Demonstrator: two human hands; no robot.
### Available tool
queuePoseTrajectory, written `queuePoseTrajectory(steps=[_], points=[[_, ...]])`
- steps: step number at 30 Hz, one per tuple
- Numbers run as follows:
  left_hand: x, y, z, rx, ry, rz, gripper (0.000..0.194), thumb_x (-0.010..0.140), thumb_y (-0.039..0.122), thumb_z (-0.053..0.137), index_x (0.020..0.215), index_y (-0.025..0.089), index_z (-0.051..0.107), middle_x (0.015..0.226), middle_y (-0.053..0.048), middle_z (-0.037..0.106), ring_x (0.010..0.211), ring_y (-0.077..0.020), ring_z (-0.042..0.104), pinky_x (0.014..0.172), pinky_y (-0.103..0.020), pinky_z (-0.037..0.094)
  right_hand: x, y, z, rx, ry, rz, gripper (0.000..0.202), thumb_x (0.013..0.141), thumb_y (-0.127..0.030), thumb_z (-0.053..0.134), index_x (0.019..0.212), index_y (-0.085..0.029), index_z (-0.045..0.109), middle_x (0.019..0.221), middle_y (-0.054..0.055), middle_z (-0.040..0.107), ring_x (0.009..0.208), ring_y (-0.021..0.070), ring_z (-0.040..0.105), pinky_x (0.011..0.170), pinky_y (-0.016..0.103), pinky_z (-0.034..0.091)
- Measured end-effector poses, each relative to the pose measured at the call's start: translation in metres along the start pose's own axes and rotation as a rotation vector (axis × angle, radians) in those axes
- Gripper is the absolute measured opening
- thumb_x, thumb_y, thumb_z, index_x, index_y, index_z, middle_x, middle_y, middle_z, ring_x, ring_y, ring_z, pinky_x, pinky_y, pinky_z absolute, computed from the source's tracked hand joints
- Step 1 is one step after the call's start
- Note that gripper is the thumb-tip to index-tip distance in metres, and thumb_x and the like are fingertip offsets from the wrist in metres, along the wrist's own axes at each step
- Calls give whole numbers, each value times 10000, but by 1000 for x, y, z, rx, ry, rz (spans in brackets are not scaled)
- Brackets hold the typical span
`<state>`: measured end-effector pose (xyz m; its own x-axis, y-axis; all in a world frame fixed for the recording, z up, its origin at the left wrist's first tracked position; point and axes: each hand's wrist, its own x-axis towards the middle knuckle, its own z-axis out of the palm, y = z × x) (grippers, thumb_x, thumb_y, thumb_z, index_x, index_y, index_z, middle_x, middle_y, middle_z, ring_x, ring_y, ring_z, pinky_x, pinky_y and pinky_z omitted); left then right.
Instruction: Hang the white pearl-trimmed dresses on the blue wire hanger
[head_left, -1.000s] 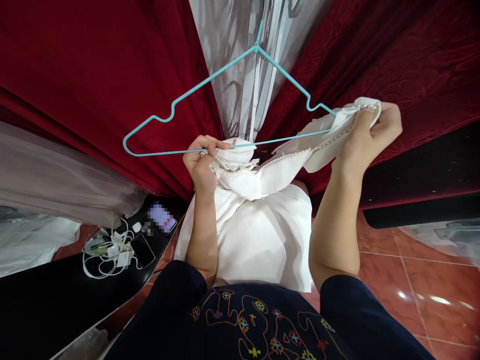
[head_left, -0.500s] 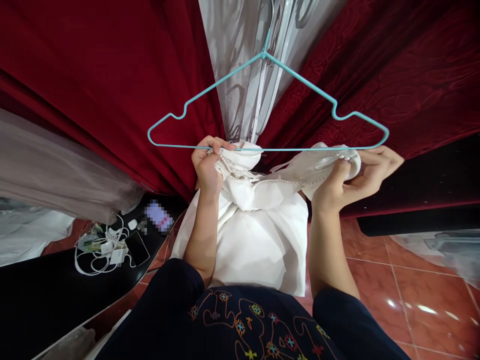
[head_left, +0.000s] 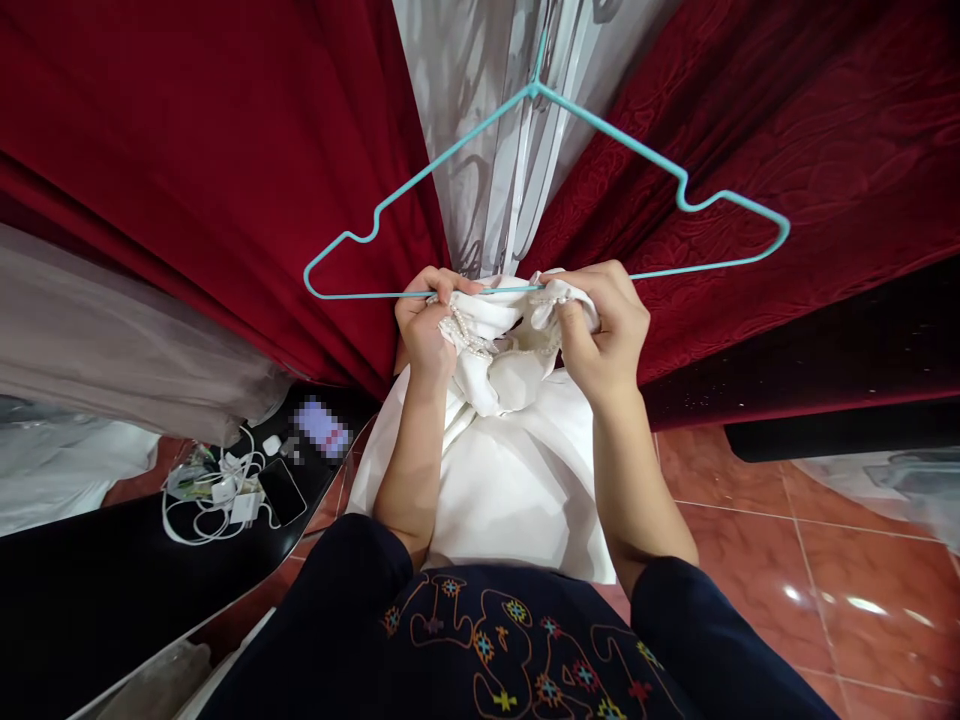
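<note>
A light blue hanger (head_left: 607,128) hangs in front of me, its bottom bar level with my hands. Below it drapes a white dress (head_left: 517,480) with a beaded trim along its gathered upper edge. My left hand (head_left: 431,325) is closed on the dress's upper edge at the bar, fingers over the bar and thumb below. Close to its right, my right hand (head_left: 611,325) pinches another bunched part of that edge against the bar. The cloth between the hands is gathered and sags in the middle. Some of the fabric inside my fingers is hidden.
Red curtains (head_left: 225,150) flank a strip of sheer white fabric (head_left: 480,130) behind the hanger. At left, a black table (head_left: 97,570) bears a phone (head_left: 283,493) and tangled white cables (head_left: 199,525). Red floor tiles (head_left: 735,540) show at right.
My right hand has moved left along the bar toward my left hand, bunching the dress's edge. The hanger now tilts, its right end higher. My left hand keeps its grip.
</note>
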<state>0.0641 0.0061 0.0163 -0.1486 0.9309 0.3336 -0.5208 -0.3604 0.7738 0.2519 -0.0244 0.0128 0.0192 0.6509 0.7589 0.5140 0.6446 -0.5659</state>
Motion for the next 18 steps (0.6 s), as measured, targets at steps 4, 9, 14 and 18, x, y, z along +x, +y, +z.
queuePoseTrajectory(steps=[4,9,14,18], points=[[-1,2,-14,169,-38,25,113,789,229,701,782,226,588,835,-30,723,891,-235,748,945,-393,595,2,7,1,0,34,45,277,1064,-447,597,1090,-269,807,983,50,737,935,196,702,880,401,607],[8,4,-53,502,155,148,107,806,253,789,893,212,742,885,-9,732,805,-159,658,782,-273,534,8,10,-8,-107,55,104,302,1029,-497,631,1014,-255,811,927,65,730,903,211,695,868,414,611],[21,17,-98,549,380,43,74,801,109,718,811,182,723,707,41,673,653,-100,592,637,-213,456,10,6,-15,-159,21,262,276,994,-492,644,973,-259,791,959,59,715,967,221,697,965,452,619],[32,43,-111,595,531,181,214,793,-35,717,751,174,701,646,64,636,608,-82,559,596,-219,422,7,4,-14,-146,10,271,269,971,-481,660,988,-246,789,978,61,715,991,224,694,998,464,607]])
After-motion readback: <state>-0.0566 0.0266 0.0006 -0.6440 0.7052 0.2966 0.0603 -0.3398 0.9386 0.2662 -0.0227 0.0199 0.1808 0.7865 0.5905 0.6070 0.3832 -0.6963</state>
